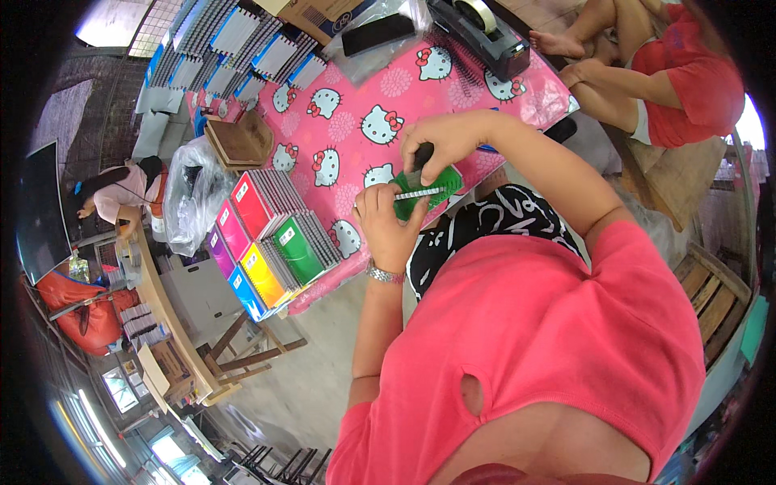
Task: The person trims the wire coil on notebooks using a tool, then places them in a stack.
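Observation:
A green spiral notebook [449, 181] is between my hands at the table's near edge, with a row of pale binding loops across it. My left hand [390, 222] is closed on its left side, thumb beside the binding. My right hand [449, 144] curls over the far side, fingers wrapped round a dark, rounded object [422, 156] whose kind I cannot make out. Its lower end is close to the notebook; whether they touch is unclear. Left of my left hand stand stacked spiral notebooks [296, 252] with red, green, yellow, blue and purple covers.
The table has a pink cartoon-cat cover [356, 105]. More spiral notebooks [234, 36] are piled at the far left, near a brown box [242, 139]. A black phone [377, 35] and tape dispenser [497, 52] lie at the back. One person [687, 81] sits right; another [121, 194] is far left.

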`<action>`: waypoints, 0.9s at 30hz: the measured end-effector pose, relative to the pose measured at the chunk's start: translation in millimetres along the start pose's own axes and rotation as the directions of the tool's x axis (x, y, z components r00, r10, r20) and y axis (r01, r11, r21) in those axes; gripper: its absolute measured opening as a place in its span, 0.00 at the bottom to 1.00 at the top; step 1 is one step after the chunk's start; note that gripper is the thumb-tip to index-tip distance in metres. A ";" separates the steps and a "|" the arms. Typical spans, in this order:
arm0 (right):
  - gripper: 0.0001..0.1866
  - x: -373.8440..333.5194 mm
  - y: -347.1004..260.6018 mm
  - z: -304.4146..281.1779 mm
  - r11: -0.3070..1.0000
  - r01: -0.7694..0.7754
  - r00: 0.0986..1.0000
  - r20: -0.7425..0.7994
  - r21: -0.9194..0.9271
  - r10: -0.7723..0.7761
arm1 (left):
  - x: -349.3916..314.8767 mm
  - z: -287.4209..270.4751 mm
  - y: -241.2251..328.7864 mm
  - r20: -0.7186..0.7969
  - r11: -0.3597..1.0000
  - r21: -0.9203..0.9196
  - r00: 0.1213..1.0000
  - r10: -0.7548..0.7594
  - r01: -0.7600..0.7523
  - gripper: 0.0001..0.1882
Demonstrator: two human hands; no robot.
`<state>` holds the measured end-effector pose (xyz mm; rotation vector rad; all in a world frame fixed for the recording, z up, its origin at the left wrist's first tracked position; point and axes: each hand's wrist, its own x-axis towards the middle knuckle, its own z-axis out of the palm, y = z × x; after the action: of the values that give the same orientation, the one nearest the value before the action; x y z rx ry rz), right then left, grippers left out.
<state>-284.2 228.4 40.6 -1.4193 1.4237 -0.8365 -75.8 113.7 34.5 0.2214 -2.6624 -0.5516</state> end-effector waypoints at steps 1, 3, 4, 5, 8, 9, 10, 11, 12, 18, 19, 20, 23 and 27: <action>0.20 1.2 -0.9 2.7 0.955 0.031 0.999 0.003 0.294 -0.034 | -1.6 -0.5 -1.7 0.006 0.999 -0.031 0.999 -0.038 0.038 0.22; 0.20 2.3 -3.2 6.2 0.917 0.054 0.995 0.052 0.394 -0.081 | -0.7 -3.0 -3.7 -0.024 0.997 -0.062 0.999 -0.043 0.041 0.22; 0.20 0.9 -5.5 7.6 0.866 0.070 0.989 0.081 0.495 -0.126 | -0.2 -4.1 -3.5 -0.045 0.995 -0.098 0.998 -0.036 0.031 0.22; 0.20 3.0 -4.0 7.0 0.866 0.069 0.989 0.081 0.496 -0.125 | -1.0 -5.5 -5.5 -0.044 0.995 -0.099 0.998 -0.037 0.032 0.22; 0.19 12.1 -5.7 3.1 0.993 0.023 1.000 0.002 0.118 -0.023 | -3.3 -11.9 -21.2 -0.071 0.989 -0.150 0.997 -0.026 0.015 0.21; 0.19 12.6 -9.0 4.4 0.916 0.097 0.990 0.061 0.389 -0.130 | -4.8 -12.7 -29.3 -0.055 0.988 -0.150 0.997 -0.047 0.039 0.20; 0.18 11.0 -11.3 6.3 0.759 0.137 0.966 0.082 0.637 -0.243 | -5.8 -13.8 -34.4 -0.030 0.987 -0.152 0.997 -0.064 0.059 0.19; 0.18 18.2 -8.6 8.3 0.914 0.077 0.990 0.080 0.399 -0.118 | -7.0 -15.4 -37.9 0.021 0.992 -0.112 0.998 -0.058 0.060 0.17; 0.18 23.0 -3.9 9.0 0.913 0.077 0.990 0.077 0.402 -0.118 | -8.1 -15.8 -39.5 0.024 0.992 -0.112 0.998 -0.056 0.058 0.17; 0.20 36.2 -0.4 10.9 0.976 0.040 0.999 0.028 0.212 -0.047 | -5.2 -14.7 -44.6 0.101 0.931 -0.338 0.989 -0.108 0.136 0.14; 0.20 37.3 -3.2 6.4 0.997 0.018 1.000 -0.003 -0.069 -0.018 | -5.7 -13.5 -46.9 0.111 0.912 -0.381 0.987 -0.120 0.153 0.14; 0.20 36.8 -3.3 6.8 0.997 0.019 1.000 -0.003 -0.071 -0.019 | -5.6 -13.0 -48.7 0.121 0.890 -0.423 0.984 -0.130 0.170 0.13; 0.20 34.6 -2.8 9.4 0.759 0.137 0.972 0.063 0.637 -0.228 | -3.8 -12.3 -48.6 0.133 0.877 -0.449 0.983 -0.124 0.171 0.13; 0.20 41.0 -5.7 8.6 0.933 0.052 0.997 0.040 0.357 -0.071 | -5.7 -9.9 -54.4 0.169 0.817 -0.524 0.969 -0.180 0.243 0.13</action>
<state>-270.2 188.6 37.2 -1.2016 1.1230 -1.0324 -62.6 62.1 18.5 0.3262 -2.4685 -1.3982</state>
